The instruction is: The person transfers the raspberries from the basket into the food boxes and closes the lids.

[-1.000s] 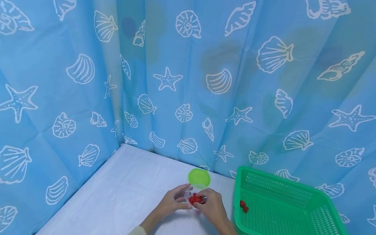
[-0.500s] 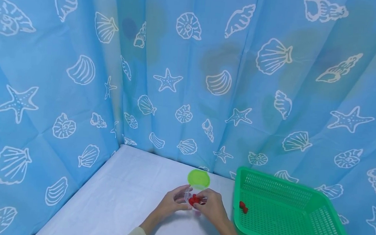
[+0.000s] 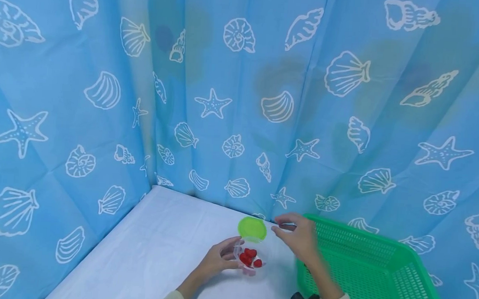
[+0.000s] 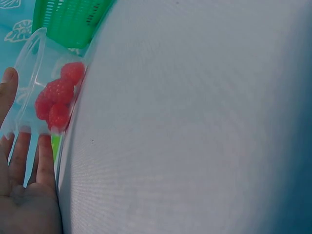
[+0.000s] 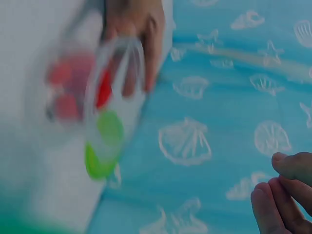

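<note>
My left hand (image 3: 216, 257) holds a clear plastic tub (image 4: 54, 52) at its side, thumb toward one side and fingers along the other. Several raspberries (image 4: 61, 92) lie inside, red and clustered. The tub stands close over the white cloth, its mouth facing up in the head view. To the right of the tub, near the basket's left corner, is my raised right hand (image 3: 300, 238). Its fingers are loosely bent, with the thumb close to the fingertips (image 5: 265, 197), and nothing shows between them.
A bright green lid (image 3: 252, 228) lies just behind the tub. On the right stands a large green basket (image 3: 358, 229), partly covered by the right forearm. A blue shell-print curtain (image 3: 234, 99) borders the white table (image 3: 147, 244) behind and on the left.
My right hand has left the raspberries in the tub and moved up and right to the basket's corner. My left hand stays on the tub.
</note>
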{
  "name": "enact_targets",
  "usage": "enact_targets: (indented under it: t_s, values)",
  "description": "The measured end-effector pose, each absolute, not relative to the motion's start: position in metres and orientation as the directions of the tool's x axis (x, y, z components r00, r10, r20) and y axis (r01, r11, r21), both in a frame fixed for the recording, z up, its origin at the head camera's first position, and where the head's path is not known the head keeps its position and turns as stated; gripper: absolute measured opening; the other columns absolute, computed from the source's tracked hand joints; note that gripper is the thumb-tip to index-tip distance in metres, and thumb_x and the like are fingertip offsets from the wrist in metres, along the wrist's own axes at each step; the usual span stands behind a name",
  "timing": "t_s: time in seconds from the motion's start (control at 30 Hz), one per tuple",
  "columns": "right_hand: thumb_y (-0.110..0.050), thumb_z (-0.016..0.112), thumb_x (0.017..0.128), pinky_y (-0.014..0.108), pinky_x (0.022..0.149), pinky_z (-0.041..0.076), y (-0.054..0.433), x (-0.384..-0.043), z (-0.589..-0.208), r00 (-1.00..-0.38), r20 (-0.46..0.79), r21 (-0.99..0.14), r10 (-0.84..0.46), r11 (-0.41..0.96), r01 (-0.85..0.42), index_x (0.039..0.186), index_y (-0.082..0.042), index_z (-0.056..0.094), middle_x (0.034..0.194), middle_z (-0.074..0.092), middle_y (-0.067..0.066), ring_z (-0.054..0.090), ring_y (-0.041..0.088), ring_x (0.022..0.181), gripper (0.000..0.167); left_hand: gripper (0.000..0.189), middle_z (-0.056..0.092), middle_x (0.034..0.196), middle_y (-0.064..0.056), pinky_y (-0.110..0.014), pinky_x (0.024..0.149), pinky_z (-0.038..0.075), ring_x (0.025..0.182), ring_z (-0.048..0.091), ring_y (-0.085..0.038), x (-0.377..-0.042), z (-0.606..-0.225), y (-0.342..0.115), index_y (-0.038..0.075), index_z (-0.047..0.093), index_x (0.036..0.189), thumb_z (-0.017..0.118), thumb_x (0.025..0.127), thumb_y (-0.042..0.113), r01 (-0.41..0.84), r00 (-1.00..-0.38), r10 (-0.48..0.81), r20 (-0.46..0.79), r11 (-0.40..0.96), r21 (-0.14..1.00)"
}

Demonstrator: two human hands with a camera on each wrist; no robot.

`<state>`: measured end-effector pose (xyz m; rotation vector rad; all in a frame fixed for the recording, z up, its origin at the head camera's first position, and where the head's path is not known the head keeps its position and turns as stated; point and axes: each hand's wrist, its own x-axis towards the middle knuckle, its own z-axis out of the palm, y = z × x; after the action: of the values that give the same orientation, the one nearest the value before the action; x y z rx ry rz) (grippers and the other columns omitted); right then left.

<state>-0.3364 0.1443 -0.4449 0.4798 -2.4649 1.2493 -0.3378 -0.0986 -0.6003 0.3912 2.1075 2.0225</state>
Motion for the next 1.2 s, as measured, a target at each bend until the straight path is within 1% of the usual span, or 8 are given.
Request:
enact_targets:
  t_s: [0.1, 0.37, 0.53, 0.67, 0.77, 0.9, 1.07, 1.2]
  values:
    - [-0.008, 0.081, 0.079, 0.037, 0.075, 0.059, 0.166, -0.349, -0.434, -0.872, 0.463, -0.689, -0.16, 0.554, -0.468, 0.099, -0.005, 0.073, 0.096, 0.071, 0.009, 0.069, 0.028, 0.089, 0.021, 0.074, 0.053, 0.141, -0.003, -0.039, 0.101, 0.046, 0.127, 0.052, -0.027, -0.339, -0.601, -0.099, 0.018, 0.043, 0.147, 0.079, 0.082, 0.02, 0.053, -0.944, 0.328, 0.039, 0.033, 0.998]
    - [-0.016, 0.076, 0.085, 0.034, 0.071, 0.058, 0.225, -0.377, -0.43, -0.9, 0.397, -0.646, -0.18, 0.641, -0.413, 0.1, -0.005, 0.074, 0.094, 0.073, 0.01, 0.069, 0.027, 0.087, 0.018, 0.074, 0.053, 0.142, -0.001, -0.039, 0.1, 0.047, 0.128, 0.051, -0.027, -0.34, -0.598, -0.097, 0.023, 0.045, 0.147, 0.08, 0.081, 0.023, 0.043, -0.949, 0.314, 0.025, 0.051, 0.998]
    - [-0.02, 0.073, 0.089, 0.036, 0.072, 0.056, 0.247, -0.386, -0.445, -0.96, 0.223, -0.734, -0.17, 0.618, -0.28, 0.106, 0.0, 0.072, 0.098, 0.072, 0.011, 0.067, 0.025, 0.089, 0.026, 0.074, 0.053, 0.141, 0.001, -0.039, 0.1, 0.047, 0.13, 0.05, -0.027, -0.34, -0.6, -0.097, 0.023, 0.045, 0.147, 0.08, 0.082, 0.023, 0.043, -0.951, 0.31, 0.022, 0.06, 0.997]
    - [-0.018, 0.07, 0.09, 0.041, 0.077, 0.057, 0.255, -0.392, -0.46, -0.989, 0.056, -0.829, -0.136, 0.546, -0.122, 0.111, 0.007, 0.069, 0.101, 0.071, 0.016, 0.067, 0.031, 0.092, 0.032, 0.072, 0.053, 0.141, 0.001, -0.04, 0.1, 0.047, 0.13, 0.049, -0.026, -0.339, -0.6, -0.097, 0.024, 0.045, 0.147, 0.079, 0.083, 0.024, 0.046, -0.949, 0.314, 0.023, 0.065, 0.997]
    - [-0.016, 0.07, 0.09, 0.048, 0.081, 0.056, 0.259, -0.396, -0.47, -0.992, -0.029, -0.852, -0.12, 0.522, -0.038, 0.113, 0.01, 0.067, 0.102, 0.07, 0.019, 0.067, 0.035, 0.093, 0.035, 0.071, 0.053, 0.142, 0.001, -0.04, 0.099, 0.048, 0.13, 0.05, -0.026, -0.339, -0.598, -0.097, 0.024, 0.045, 0.146, 0.078, 0.084, 0.024, 0.055, -0.949, 0.315, 0.03, 0.07, 0.996]
    - [-0.015, 0.07, 0.088, 0.049, 0.081, 0.056, 0.264, -0.403, -0.484, -0.987, -0.117, -0.825, -0.11, 0.564, 0.036, 0.112, 0.013, 0.066, 0.1, 0.07, 0.021, 0.068, 0.035, 0.092, 0.037, 0.071, 0.052, 0.142, 0.0, -0.041, 0.1, 0.048, 0.129, 0.051, -0.027, -0.338, -0.596, -0.098, 0.023, 0.044, 0.147, 0.078, 0.084, 0.022, 0.064, -0.948, 0.316, 0.038, 0.07, 0.996]
    - [-0.009, 0.07, 0.083, 0.043, 0.076, 0.058, 0.269, -0.405, -0.5, -0.977, -0.196, -0.786, -0.079, 0.608, 0.109, 0.096, 0.012, 0.071, 0.087, 0.071, 0.019, 0.069, 0.031, 0.083, 0.025, 0.072, 0.052, 0.142, -0.002, -0.041, 0.101, 0.047, 0.129, 0.05, -0.027, -0.336, -0.596, -0.099, 0.019, 0.042, 0.148, 0.077, 0.085, 0.021, 0.067, -0.943, 0.33, 0.044, 0.058, 0.996]
    - [-0.006, 0.07, 0.078, 0.038, 0.066, 0.057, 0.27, -0.402, -0.508, -0.973, -0.225, -0.76, -0.052, 0.634, 0.142, 0.073, 0.004, 0.067, 0.072, 0.066, 0.01, 0.064, 0.024, 0.07, 0.011, 0.071, 0.052, 0.142, -0.002, -0.041, 0.1, 0.047, 0.129, 0.05, -0.028, -0.336, -0.595, -0.099, 0.018, 0.042, 0.148, 0.076, 0.085, 0.02, 0.065, -0.943, 0.331, 0.043, 0.056, 0.996]
